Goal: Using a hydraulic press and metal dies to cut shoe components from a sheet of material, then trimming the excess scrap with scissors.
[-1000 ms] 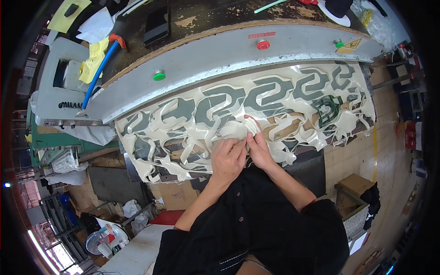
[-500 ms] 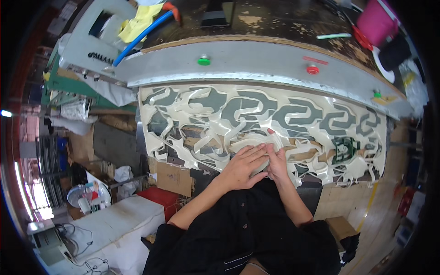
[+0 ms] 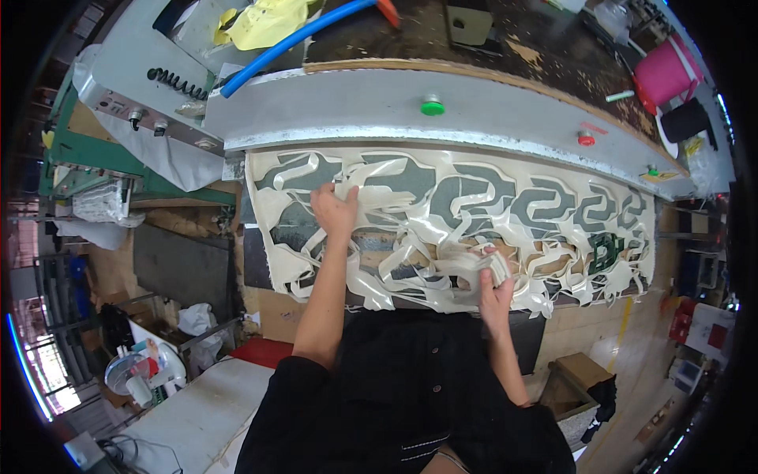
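A cream sheet point(image 3: 270, 207) full of cut-out shapes lies spread before me, its thin webs twisted and lifted in places. Through its openings a grey-green surface shows. Over the sheet's left part, my left hand point(image 3: 335, 210) reaches in with fingers curled down among the strips; what lies between the fingertips is too small to make out. My right hand point(image 3: 495, 292) grips a stack of cream cut pieces point(image 3: 474, 267) at the near middle of the sheet. Farther right, a dark green openwork shape point(image 3: 606, 251) sits on the sheet.
A grey machine beam point(image 3: 332, 107) with green point(image 3: 433, 107) and red buttons point(image 3: 585, 139) spans behind the sheet. Above it is a worn dark tabletop point(image 3: 545, 79) with a pink bucket point(image 3: 667, 69). A blue tube point(image 3: 296, 43) and yellow cloth point(image 3: 272, 24) lie at the far left.
My hands were together over the cream pieces at the middle; now they are apart. The left hand has moved left and farther away, while the right keeps the stack. The view has shifted.
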`<state>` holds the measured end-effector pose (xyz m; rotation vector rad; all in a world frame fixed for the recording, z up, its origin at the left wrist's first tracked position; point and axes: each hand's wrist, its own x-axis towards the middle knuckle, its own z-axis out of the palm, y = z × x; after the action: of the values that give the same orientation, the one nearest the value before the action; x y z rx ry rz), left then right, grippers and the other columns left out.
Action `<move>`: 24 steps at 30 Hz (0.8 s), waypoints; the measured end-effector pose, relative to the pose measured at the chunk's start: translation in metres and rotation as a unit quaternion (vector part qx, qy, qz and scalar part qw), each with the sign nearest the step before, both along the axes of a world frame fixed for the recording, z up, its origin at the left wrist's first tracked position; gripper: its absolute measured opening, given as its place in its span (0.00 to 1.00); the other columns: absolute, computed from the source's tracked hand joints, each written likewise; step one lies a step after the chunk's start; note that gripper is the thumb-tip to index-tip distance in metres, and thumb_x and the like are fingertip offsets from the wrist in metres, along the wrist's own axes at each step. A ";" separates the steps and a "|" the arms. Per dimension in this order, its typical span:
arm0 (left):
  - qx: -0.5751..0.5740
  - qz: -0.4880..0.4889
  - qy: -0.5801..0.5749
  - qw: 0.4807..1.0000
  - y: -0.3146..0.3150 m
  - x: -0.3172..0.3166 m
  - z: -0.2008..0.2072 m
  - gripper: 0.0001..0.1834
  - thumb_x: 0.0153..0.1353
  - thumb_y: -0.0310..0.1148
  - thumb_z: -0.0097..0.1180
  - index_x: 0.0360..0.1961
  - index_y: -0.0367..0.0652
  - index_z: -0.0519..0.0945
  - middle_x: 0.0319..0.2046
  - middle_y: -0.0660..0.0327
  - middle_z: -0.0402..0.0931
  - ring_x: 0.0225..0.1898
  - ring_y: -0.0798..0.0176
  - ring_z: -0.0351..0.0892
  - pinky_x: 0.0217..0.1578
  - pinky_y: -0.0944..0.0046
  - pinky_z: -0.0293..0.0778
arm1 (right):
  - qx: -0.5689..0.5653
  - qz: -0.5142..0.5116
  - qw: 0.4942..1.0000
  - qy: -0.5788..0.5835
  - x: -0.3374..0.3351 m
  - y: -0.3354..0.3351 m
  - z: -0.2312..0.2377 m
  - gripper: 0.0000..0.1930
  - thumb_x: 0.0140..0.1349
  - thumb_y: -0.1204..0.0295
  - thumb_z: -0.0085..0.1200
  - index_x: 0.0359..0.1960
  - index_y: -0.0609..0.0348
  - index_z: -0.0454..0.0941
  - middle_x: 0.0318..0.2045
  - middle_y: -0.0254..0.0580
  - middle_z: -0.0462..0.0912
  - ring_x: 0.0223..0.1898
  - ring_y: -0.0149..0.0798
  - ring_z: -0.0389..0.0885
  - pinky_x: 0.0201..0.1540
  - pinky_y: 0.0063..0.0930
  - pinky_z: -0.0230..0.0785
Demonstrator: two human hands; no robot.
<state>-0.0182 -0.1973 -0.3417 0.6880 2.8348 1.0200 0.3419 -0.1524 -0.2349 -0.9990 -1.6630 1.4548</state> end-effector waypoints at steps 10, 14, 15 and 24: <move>0.252 -0.212 0.070 0.942 -0.037 0.010 0.009 0.13 0.52 0.20 0.72 0.41 0.39 0.89 0.40 0.53 0.87 0.42 0.50 0.88 0.45 0.57 0.82 | 0.007 -0.083 0.996 -0.015 -0.066 -0.056 0.026 0.21 0.77 0.67 0.59 0.66 0.64 0.74 0.55 0.43 0.86 0.54 0.32 0.79 0.61 0.29 0.70; 0.299 -0.281 0.092 0.907 -0.046 -0.003 0.045 0.19 0.49 0.20 0.71 0.44 0.41 0.88 0.41 0.55 0.86 0.42 0.48 0.86 0.44 0.52 0.82 | 0.024 -0.096 0.993 -0.059 -0.064 -0.054 0.033 0.23 0.78 0.63 0.59 0.66 0.64 0.72 0.56 0.47 0.86 0.57 0.35 0.80 0.64 0.31 0.69; 0.316 -0.313 0.110 0.889 -0.048 -0.008 0.060 0.23 0.50 0.17 0.72 0.49 0.39 0.85 0.41 0.54 0.86 0.42 0.51 0.87 0.47 0.55 0.82 | 0.025 -0.102 0.992 -0.069 -0.065 -0.054 0.036 0.25 0.78 0.59 0.58 0.66 0.65 0.72 0.57 0.49 0.86 0.57 0.36 0.80 0.65 0.31 0.68; 0.485 -0.377 -0.424 0.666 -0.082 -0.016 0.145 0.42 0.54 0.11 0.74 0.71 0.33 0.71 0.44 0.51 0.87 0.49 0.58 0.89 0.50 0.58 0.85 | 0.074 -0.084 0.993 -0.048 -0.107 -0.037 0.072 0.23 0.77 0.63 0.59 0.67 0.63 0.73 0.57 0.47 0.87 0.57 0.36 0.82 0.63 0.32 0.71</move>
<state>-0.0340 -0.2798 -0.1966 0.9174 0.8919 1.8757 0.2350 -0.1893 -0.1630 -1.1101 -1.6842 1.1733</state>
